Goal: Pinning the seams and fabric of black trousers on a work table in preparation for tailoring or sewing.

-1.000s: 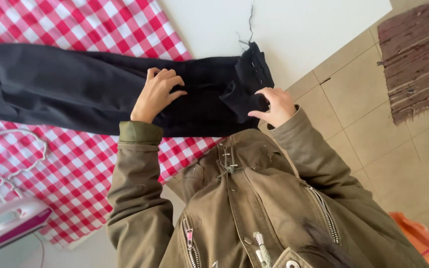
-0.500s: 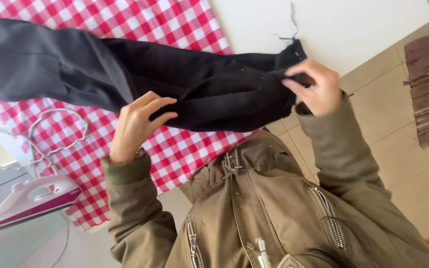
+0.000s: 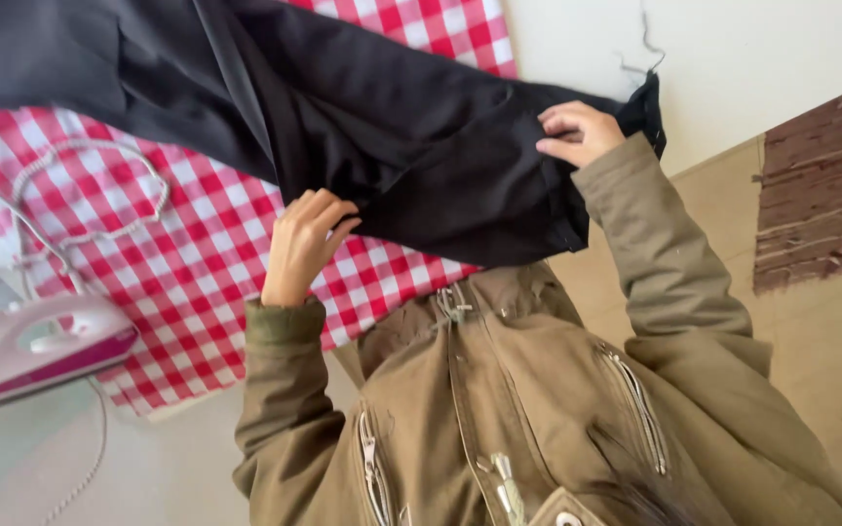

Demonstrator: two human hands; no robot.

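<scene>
1. Closest to the viewer is the person's olive jacket (image 3: 499,419), zipped, filling the lower middle of the head view.
2. Just past it, the left hand (image 3: 302,248) rests at the near edge of the black trousers (image 3: 363,127), fingers (image 3: 328,216) curled loosely against the cloth; whether they pinch a fold or only touch it, I cannot tell.
3. The right hand (image 3: 577,131) sits farther out, at the trousers' end by the frayed hem, fingers bent and pressed onto the fabric. It looks like a light pinch at the edge.
4. The trousers lie long-ways from left to right across the desk, so their long axis runs between the two hands and on past the left one. The right hand is at the very end; the left is nearer the middle of the length.
5. Under them is the red-and-white checked cloth (image 3: 197,253), bare on the near left.
6. Off to the left, well apart from both hands, stands a pink and white iron (image 3: 36,346), its cord (image 3: 90,166) looping over the checked cloth.
7. Farthest right, on the tiled floor (image 3: 723,224), lies a brown striped rug (image 3: 816,190). Nothing sits between the hands and the trousers.
</scene>
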